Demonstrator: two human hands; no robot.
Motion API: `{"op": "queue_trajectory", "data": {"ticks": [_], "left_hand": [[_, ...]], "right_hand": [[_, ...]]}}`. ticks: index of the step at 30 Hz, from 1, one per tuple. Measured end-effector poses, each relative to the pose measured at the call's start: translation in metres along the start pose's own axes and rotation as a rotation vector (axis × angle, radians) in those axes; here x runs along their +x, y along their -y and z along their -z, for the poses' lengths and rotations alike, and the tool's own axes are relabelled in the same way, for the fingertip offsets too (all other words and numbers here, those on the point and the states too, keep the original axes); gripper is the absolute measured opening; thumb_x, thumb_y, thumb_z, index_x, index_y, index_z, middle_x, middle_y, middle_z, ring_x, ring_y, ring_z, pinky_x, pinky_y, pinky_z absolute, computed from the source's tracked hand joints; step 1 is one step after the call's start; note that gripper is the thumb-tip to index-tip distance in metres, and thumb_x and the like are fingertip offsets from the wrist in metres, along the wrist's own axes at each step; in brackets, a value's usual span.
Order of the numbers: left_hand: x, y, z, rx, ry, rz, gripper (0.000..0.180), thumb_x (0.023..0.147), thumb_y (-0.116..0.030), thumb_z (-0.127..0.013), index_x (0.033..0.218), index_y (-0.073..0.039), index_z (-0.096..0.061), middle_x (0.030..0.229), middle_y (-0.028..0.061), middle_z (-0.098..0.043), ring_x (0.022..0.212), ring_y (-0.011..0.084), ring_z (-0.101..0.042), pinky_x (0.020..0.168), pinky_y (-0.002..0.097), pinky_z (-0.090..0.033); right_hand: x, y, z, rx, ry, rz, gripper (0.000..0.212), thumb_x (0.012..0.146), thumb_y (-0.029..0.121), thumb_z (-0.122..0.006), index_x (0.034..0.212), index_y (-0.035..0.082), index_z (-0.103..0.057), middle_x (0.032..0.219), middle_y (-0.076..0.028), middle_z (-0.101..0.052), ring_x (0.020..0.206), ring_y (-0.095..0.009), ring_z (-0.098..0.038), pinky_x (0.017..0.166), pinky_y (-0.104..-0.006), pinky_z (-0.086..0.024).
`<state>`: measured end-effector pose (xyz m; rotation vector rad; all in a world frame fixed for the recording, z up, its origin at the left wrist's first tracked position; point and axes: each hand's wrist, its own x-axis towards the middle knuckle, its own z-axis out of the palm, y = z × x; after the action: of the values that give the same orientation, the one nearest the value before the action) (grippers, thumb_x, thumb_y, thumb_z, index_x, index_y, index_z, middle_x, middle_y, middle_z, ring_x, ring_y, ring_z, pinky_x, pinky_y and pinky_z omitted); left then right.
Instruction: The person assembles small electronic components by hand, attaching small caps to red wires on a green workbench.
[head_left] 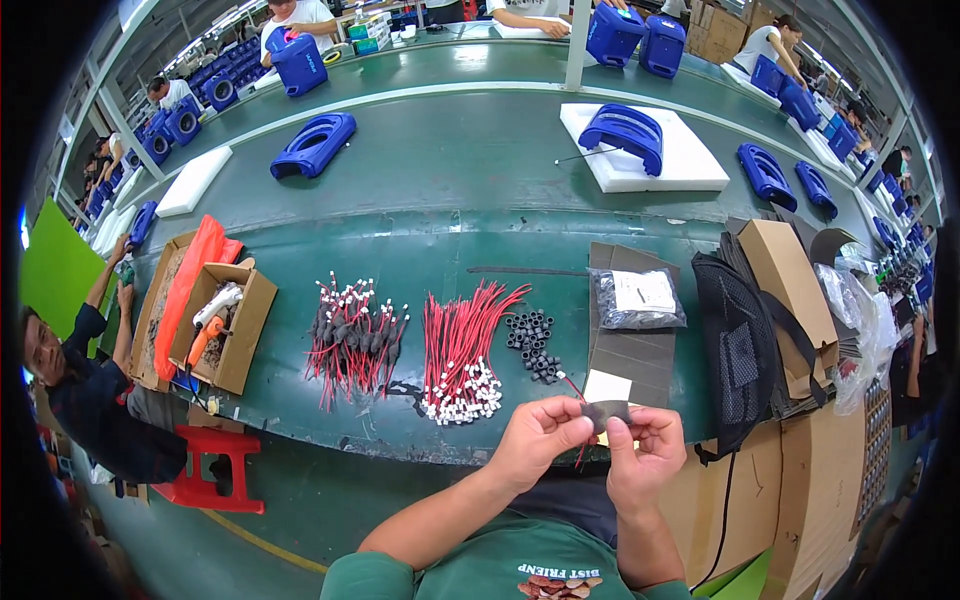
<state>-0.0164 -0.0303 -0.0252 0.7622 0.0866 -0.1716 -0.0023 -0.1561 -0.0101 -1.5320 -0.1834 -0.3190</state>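
Above the table's near edge, my left hand (545, 440) and my right hand (646, 455) pinch opposite ends of a small dark grey foam strip (606, 411). A red wire (571, 384) with a white connector shows beside the strip at my left fingers. How the wire meets the strip is hidden. Beyond my hands lie dark grey sheets (650, 375) with a pale paper piece (608, 387) on them. Left of these are small black ring-like parts (530, 338), a bundle of red wires (465, 345) with white connectors, and wires with dark wrapped lumps (357, 340).
A clear bag of dark parts (636, 300) rests on the sheets, with a black backpack (735, 345) to its right. At left, a cardboard box (245, 335) holds an orange-and-white glue gun (209, 330). Blue housings (318, 145) stand farther back. A co-worker (95, 400) sits left by a red stool (215, 470).
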Motion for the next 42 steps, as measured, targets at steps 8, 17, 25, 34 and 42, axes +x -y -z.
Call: {"op": "queue_trajectory", "data": {"ticks": [8, 17, 25, 34, 42], "left_hand": [[0.004, 0.002, 0.001, 0.154, -0.007, -0.053, 0.017, 0.086, -0.011, -0.052, 0.096, 0.002, -0.056, 0.089, 0.0064, -0.060, 0.079, 0.0116, -0.057, 0.075, 0.0259, -0.046], [0.004, 0.003, 0.004, 0.072, -0.018, -0.098, 0.017, 0.084, -0.007, -0.056, 0.099, 0.001, -0.058, 0.090, 0.0048, -0.060, 0.080, 0.0087, -0.055, 0.074, 0.0234, -0.045], [0.010, -0.004, -0.011, 0.005, -0.107, -0.136, 0.024, 0.080, -0.003, -0.060, 0.103, 0.001, -0.054, 0.092, 0.0060, -0.058, 0.083, 0.0088, -0.055, 0.075, 0.0219, -0.046], [0.013, 0.006, -0.001, -0.003, -0.114, -0.143, 0.015, 0.081, -0.006, -0.060, 0.094, -0.002, -0.056, 0.089, 0.0027, -0.057, 0.084, 0.0079, -0.052, 0.077, 0.0226, -0.042], [0.011, 0.003, -0.010, 0.108, -0.094, -0.116, 0.020, 0.086, -0.010, -0.052, 0.103, 0.001, -0.055, 0.092, 0.0032, -0.056, 0.082, 0.0073, -0.051, 0.077, 0.0228, -0.041]], "right_hand": [[0.000, 0.002, 0.002, 0.036, 0.030, -0.079, 0.018, 0.074, -0.001, -0.065, 0.085, -0.002, -0.052, 0.079, -0.009, -0.059, 0.061, -0.008, -0.055, 0.055, -0.0175, -0.044], [0.000, 0.003, 0.001, 0.067, 0.032, -0.121, 0.015, 0.075, 0.001, -0.064, 0.084, -0.004, -0.053, 0.079, -0.009, -0.060, 0.060, -0.008, -0.055, 0.054, -0.0178, -0.045], [-0.001, -0.003, -0.001, 0.021, 0.045, -0.078, 0.014, 0.074, -0.001, -0.064, 0.085, -0.003, -0.054, 0.080, -0.010, -0.061, 0.059, -0.007, -0.054, 0.054, -0.0180, -0.045], [0.002, 0.001, -0.005, 0.085, 0.042, -0.107, 0.012, 0.075, -0.001, -0.064, 0.082, -0.002, -0.055, 0.078, -0.008, -0.060, 0.059, -0.007, -0.054, 0.054, -0.0177, -0.044], [0.007, -0.010, -0.002, 0.062, 0.071, -0.088, 0.009, 0.075, -0.002, -0.062, 0.080, -0.002, -0.054, 0.077, -0.007, -0.057, 0.061, -0.009, -0.057, 0.051, -0.0179, -0.044]]}}
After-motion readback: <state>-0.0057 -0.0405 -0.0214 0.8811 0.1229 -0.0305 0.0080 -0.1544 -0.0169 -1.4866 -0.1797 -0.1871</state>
